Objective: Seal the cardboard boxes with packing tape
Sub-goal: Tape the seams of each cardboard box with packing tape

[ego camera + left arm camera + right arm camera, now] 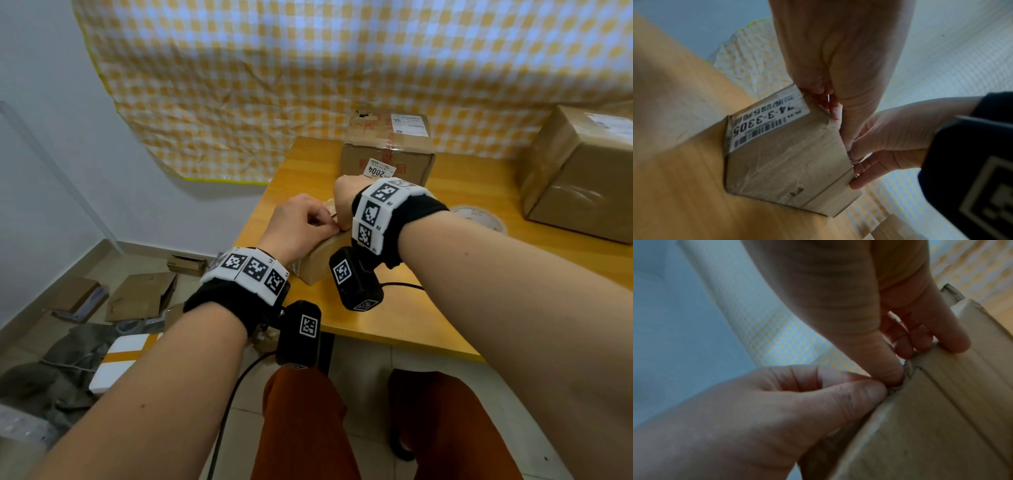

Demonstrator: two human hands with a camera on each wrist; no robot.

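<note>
A small cardboard box (322, 255) with a printed label (760, 125) stands at the table's near left corner, old tape across its side. Both hands meet at its top edge. My left hand (329, 224) curls into a pinch there, thumb against forefinger (869, 384), on what looks like a small crumpled bit of clear tape. My right hand (342, 200) grips the same edge, its thumb (888, 369) pressed beside the left thumb and its fingers (953, 340) curled over the box top. A roll of clear packing tape (479, 217) lies flat on the table behind my right forearm.
Two larger cardboard boxes stand further back: one labelled box (387, 150) just behind my hands, one (579, 174) at the far right. The wooden table (394, 318) ends close to my knees. Flattened cardboard (140, 296) and clutter cover the floor at left.
</note>
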